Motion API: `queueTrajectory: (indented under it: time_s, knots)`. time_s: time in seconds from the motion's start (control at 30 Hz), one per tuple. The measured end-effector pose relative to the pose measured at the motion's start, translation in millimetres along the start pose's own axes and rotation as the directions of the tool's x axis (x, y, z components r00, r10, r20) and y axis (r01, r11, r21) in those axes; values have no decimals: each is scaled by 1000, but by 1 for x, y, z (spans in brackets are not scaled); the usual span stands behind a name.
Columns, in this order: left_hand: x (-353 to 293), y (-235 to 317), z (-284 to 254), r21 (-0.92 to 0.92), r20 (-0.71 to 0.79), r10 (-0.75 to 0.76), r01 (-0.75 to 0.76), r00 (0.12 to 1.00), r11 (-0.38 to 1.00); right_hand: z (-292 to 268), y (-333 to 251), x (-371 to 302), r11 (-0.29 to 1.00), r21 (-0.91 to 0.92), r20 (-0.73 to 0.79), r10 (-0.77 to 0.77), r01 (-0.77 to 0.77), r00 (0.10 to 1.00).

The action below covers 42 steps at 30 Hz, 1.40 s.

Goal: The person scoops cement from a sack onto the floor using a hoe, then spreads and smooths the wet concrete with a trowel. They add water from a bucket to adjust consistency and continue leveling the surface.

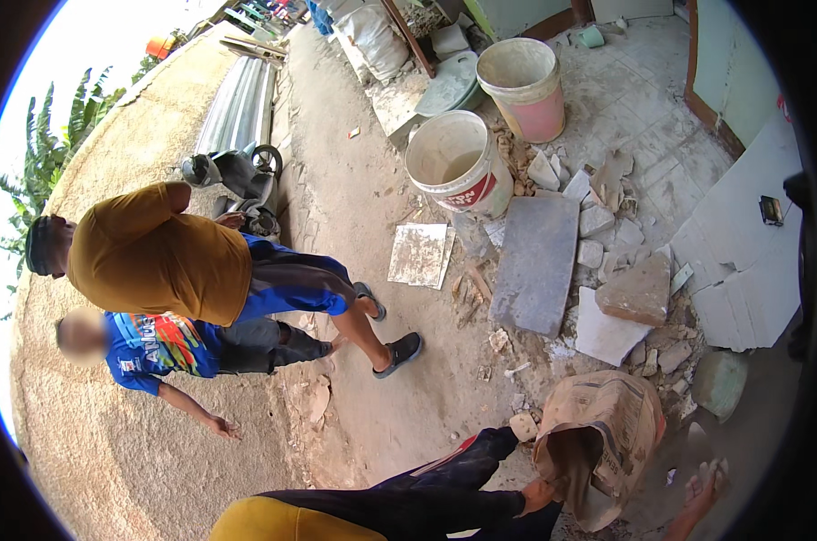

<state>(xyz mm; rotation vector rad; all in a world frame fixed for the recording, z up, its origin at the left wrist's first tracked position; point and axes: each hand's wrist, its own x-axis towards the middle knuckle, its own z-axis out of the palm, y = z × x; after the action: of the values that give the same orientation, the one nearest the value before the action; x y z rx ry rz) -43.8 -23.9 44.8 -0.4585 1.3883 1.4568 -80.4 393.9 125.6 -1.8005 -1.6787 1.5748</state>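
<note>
At the lower right my right hand (702,488) reaches in from the lower edge. Its fingers are apart and I see nothing in them. A small pale blurred piece (698,439) is just beyond the fingertips; I cannot make out what it is. My left hand is not in view. Nearest to my hand, a dusty brown sack (620,410) lies with its mouth toward the lower left. Another person's hand (539,496) grips the sack's rim; that person wears a yellow top and dark striped trousers (458,460).
Broken rubble (597,221), a grey slab (536,261) and a cracked white board (742,252) lie beyond the sack. Two buckets (521,68) stand farther off. Two other people (160,252) are at the left, near a motorbike (246,185).
</note>
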Motion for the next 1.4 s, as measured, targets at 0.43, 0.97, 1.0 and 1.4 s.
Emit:
queueTrajectory:
  time_s: [0.43,0.97,1.0,1.4]
  knots:
    - [-74,99,-77,504,74,166,-181,983,845,-92,-21,-233,856,394,370,186,-335,910]
    - [-142,228,0,968,210,316,-242,925,63,-151,22,-377,944,172,413,191,-282,890]
    - [-134,247,9,952,303,463,-283,833,-115,-147,13,-382,977,31,368,184,-210,911]
    - [54,316,1,672,575,307,-224,759,-705,28,-39,-265,292,-675,705,-15,678,709]
